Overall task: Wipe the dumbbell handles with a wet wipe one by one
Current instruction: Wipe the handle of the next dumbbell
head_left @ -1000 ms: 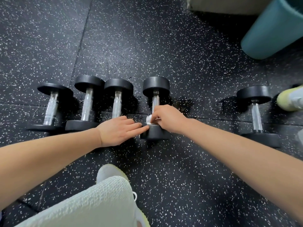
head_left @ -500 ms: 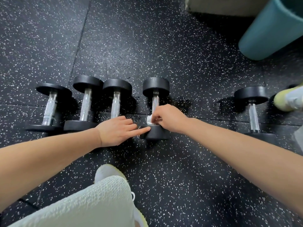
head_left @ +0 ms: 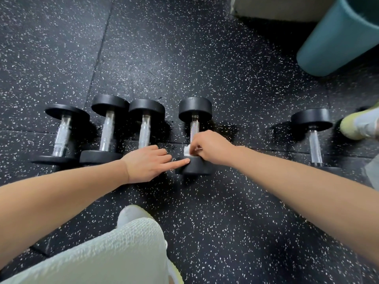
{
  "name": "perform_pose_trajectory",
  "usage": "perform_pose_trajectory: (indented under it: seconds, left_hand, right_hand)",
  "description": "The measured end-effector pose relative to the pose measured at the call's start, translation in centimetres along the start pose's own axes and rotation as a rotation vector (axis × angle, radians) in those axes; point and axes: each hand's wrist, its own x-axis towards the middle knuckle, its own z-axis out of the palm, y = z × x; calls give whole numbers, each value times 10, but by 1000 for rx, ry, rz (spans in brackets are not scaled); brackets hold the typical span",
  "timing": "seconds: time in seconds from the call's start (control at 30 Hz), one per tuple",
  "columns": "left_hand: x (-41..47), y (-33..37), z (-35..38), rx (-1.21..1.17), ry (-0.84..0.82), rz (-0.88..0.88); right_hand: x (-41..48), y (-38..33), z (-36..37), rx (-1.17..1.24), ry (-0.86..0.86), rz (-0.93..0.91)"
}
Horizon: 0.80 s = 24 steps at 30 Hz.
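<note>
1. My right hand point(head_left: 213, 147) has its fingers curled tight on a white wet wipe point(head_left: 187, 150). They pinch it against the near end of a chrome dumbbell handle point(head_left: 194, 128), just above the near head.
2. That fourth dumbbell point(head_left: 195, 109), counted from the left, lies on the speckled black rubber floor point(head_left: 205, 58). One black head points far and the other near.
3. My left hand point(head_left: 145, 166) holds nothing and its fingers are relaxed. The index finger point(head_left: 178, 161) stretches right, and its tip touches the top of the near head of the same dumbbell.
4. That hand lies over the near end of the third dumbbell point(head_left: 144, 130), so its near head is hidden.
5. The first dumbbell point(head_left: 61, 133) and the second dumbbell point(head_left: 107, 131) lie just left of the third, all lying the same way and close together. I cannot tell whether their heads touch.
6. A fifth dumbbell point(head_left: 314, 144) lies well apart to the right, with a pale yellow-green shoe point(head_left: 359, 125) just beyond its far head.
7. A teal container point(head_left: 336, 42) sits in the far right corner. I see only its wall and a dark strip past the rim, and I cannot tell what is in it.
8. Nearest me are a pale textured trouser leg point(head_left: 123, 253) and the toe of a white shoe point(head_left: 133, 214).
</note>
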Motion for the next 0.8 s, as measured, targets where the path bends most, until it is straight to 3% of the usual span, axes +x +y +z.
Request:
perform_pose_trajectory:
  seconds: [0.23, 0.8]
  left_hand:
    - [4, 4, 2, -15, 2, 12]
    - [0, 3, 0, 84, -31, 95]
  right_hand:
    - [15, 1, -5, 24, 216, 105]
    - [-7, 3, 7, -31, 157, 13]
